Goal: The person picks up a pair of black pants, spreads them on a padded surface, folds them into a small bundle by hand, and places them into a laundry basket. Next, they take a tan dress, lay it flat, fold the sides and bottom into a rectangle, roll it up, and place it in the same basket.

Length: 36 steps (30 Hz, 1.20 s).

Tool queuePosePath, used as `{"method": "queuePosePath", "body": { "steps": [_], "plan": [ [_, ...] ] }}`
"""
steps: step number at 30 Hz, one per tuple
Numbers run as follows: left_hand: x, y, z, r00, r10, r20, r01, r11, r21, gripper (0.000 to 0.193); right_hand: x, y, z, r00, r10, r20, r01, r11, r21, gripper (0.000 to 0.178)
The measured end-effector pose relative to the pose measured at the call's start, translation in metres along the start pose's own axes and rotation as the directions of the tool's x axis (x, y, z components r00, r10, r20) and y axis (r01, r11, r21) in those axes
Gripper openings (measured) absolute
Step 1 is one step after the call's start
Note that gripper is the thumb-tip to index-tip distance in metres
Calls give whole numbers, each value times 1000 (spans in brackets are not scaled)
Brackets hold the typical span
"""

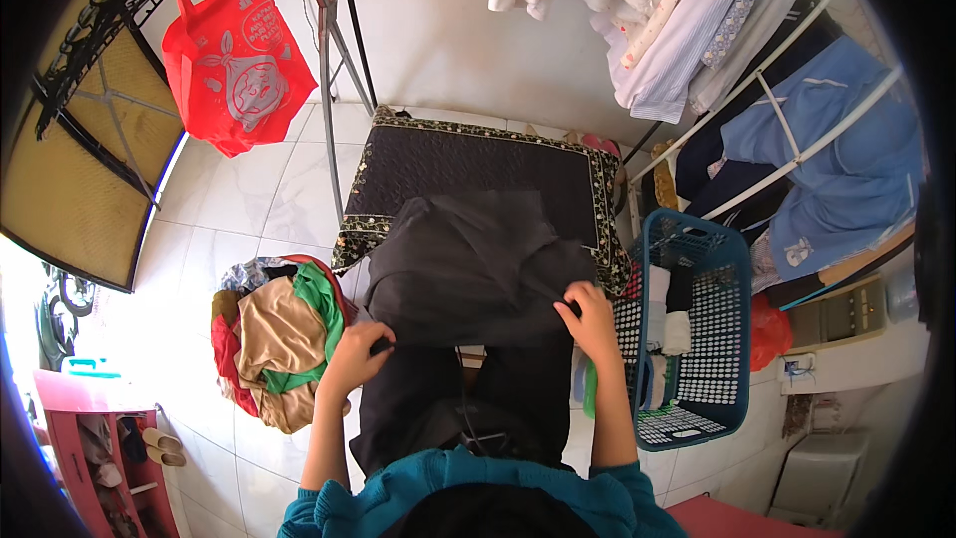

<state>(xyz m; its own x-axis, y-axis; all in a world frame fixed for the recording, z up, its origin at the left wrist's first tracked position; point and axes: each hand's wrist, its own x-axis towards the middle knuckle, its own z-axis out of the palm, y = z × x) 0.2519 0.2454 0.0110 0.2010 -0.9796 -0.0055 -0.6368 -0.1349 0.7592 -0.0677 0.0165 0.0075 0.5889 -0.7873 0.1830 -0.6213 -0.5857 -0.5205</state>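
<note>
A dark grey garment (478, 264) is spread between my hands above my lap; its exact kind does not show. My left hand (357, 354) is closed on its near left corner. The near right edge is pinched between the thumb and fingers of my right hand (590, 319). The garment's far part lies over a low padded surface with a dark quilted cover (468, 154) and a flowered border. To my left sits a round heap of crumpled laundry (284, 334) in tan, green and red. A blue plastic basket (732, 339) with rolled or folded clothes stands to my right.
A red tote bag (239, 70) hangs at the far left beside a metal rack frame (334, 70). Light shirts (647, 30) hang at the far right, near a white rack (797, 154) draped with blue clothing (836, 149). A pink cabinet (95, 438) stands at the near left.
</note>
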Motion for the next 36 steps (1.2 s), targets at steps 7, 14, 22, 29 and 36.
{"method": "queuePosePath", "body": {
  "steps": [7, 14, 22, 29, 36],
  "plan": [
    [-27, 53, -23, 962, 37, 270, -52, 998, 48, 21, -44, 11, -14, 853, 300, -427, -148, 924, 353, 13],
    [12, 95, -17, 939, 168, -300, -187, 982, -34, 23, -2, -106, -45, 974, -199, -105, 224, 900, 373, 50],
    [44, 153, -70, 570, 543, -617, -262, 832, 490, 25, 4, -124, -17, 971, 50, -234, -17, 990, 140, 41],
    [29, 204, -158, 78, 716, -693, 14, 695, 719, 29, 6, -111, -135, 921, -19, -388, 103, 975, 198, 32],
    [60, 252, -217, -38, 794, -607, 115, 607, 786, 21, 26, -152, -241, 799, -111, -591, 185, 981, 66, 32]
  ]
}}
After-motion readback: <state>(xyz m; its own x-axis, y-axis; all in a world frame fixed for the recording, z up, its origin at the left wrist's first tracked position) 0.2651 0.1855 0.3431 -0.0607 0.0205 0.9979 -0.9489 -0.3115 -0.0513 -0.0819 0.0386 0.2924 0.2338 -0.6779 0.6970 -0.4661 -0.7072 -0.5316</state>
